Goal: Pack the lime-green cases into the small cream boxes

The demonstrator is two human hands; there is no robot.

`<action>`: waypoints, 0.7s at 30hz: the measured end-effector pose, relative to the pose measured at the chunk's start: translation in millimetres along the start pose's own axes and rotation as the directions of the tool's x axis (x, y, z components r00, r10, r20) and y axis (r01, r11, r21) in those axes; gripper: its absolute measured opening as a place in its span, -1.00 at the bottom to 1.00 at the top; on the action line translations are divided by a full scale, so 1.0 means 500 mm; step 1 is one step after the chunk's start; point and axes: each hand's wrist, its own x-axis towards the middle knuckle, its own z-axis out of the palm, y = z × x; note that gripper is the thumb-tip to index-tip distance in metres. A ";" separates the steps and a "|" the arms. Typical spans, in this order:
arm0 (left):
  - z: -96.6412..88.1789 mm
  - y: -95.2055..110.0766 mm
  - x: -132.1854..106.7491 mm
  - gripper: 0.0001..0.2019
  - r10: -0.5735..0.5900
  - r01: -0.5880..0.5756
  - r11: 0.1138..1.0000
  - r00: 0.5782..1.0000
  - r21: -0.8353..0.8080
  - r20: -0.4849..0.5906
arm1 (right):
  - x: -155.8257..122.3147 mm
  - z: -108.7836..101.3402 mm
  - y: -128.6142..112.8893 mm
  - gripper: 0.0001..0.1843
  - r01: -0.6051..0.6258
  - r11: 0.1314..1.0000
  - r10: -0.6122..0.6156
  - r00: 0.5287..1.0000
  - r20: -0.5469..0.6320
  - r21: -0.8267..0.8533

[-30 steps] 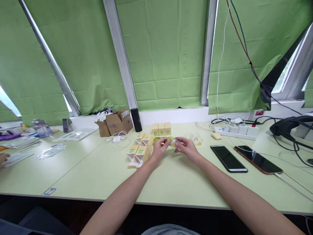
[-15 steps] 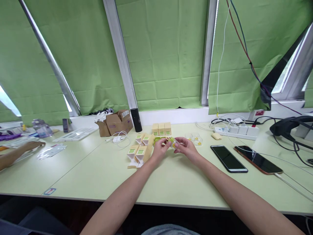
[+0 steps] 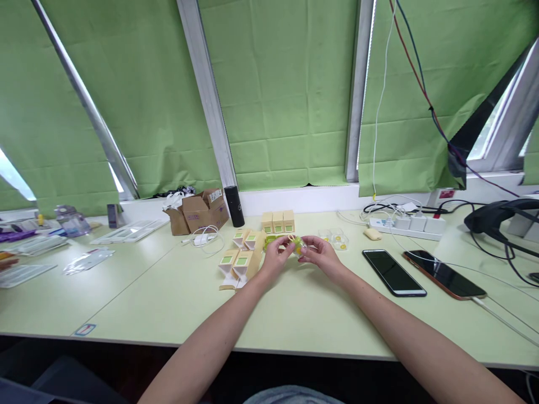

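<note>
Both my hands meet over the middle of the pale green table (image 3: 138,303). My left hand (image 3: 275,258) and my right hand (image 3: 319,255) pinch a small clear case with green and yellow parts (image 3: 297,244) between their fingertips. Just left of my hands lie several open yellow cartons with green labels (image 3: 238,261). Three closed yellow cartons (image 3: 278,221) stand in a row behind. Small clear cases with yellow parts (image 3: 339,240) lie to the right of my right hand.
Two dark phones (image 3: 393,272) (image 3: 444,275) lie at the right, near a white power strip (image 3: 406,225) with cables. A black cylinder (image 3: 234,206) and an open brown cardboard box (image 3: 197,212) stand behind. Plastic trays and bags (image 3: 86,259) lie at the left.
My hands stay together, turning the small case slightly. Another person's arm reached onto the table at the far left half a second ago and is now gone.
</note>
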 end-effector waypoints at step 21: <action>0.008 0.017 -0.010 -0.62 0.080 -0.080 0.993 0.997 0.083 0.000 | -0.009 0.013 -0.007 -0.45 0.137 0.991 -0.137 0.988 0.075 0.009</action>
